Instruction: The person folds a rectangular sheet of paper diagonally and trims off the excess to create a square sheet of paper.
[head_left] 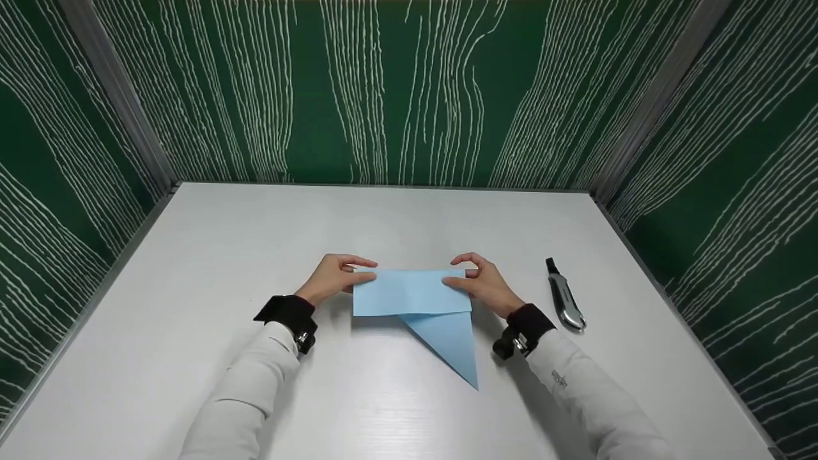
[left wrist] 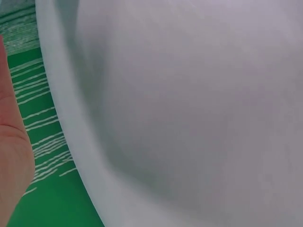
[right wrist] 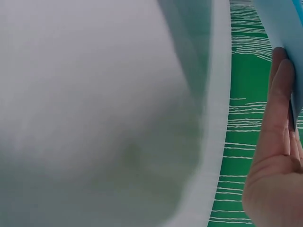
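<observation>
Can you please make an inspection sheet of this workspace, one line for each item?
Surface: white table, flat.
Job's things: blue paper, partly folded, a triangular point toward the person.
Clutter: knife right of the paper, apart from it.
Grippers: left hand pinches the paper's left edge; right hand pinches its right edge.
Cables: nothing seen.
Surroundings: green walls with white lines on three sides.

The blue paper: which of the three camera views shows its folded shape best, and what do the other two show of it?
The head view. There the whole blue paper lies on the white table, both hands pinching its upper corners. The right wrist view catches only an edge of it beside the fingers. The left wrist view shows none of it.
</observation>
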`<state>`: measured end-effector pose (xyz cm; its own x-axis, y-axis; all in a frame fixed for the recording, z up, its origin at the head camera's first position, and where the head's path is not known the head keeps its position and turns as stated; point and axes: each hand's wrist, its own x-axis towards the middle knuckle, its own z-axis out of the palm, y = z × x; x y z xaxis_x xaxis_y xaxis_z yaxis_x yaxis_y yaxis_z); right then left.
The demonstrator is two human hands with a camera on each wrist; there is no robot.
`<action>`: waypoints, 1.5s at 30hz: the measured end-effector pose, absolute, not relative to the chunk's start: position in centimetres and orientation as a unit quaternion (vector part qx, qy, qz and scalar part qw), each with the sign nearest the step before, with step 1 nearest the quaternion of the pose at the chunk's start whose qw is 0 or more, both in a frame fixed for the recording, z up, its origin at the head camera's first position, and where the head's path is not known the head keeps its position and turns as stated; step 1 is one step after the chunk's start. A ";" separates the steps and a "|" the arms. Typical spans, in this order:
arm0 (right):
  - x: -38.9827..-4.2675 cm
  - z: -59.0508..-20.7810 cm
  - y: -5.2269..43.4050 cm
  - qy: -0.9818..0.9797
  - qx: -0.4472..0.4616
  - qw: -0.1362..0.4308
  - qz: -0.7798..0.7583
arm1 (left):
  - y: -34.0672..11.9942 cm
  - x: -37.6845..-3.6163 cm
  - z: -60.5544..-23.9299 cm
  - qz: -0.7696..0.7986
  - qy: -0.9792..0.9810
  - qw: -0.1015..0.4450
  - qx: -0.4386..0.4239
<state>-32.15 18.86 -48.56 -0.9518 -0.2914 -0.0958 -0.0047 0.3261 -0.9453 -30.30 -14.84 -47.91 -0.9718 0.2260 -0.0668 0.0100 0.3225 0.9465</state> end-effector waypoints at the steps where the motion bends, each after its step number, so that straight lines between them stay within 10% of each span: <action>1: -32.2 -48.5 18.9 0.806 -0.091 0.127 -0.571 | -14.9 -30.4 -48.0 0.578 0.807 0.095 0.072; 45: -31.9 -47.2 18.3 0.813 -0.161 0.159 -0.536 | -11.3 -31.0 -45.1 0.405 0.883 0.170 0.168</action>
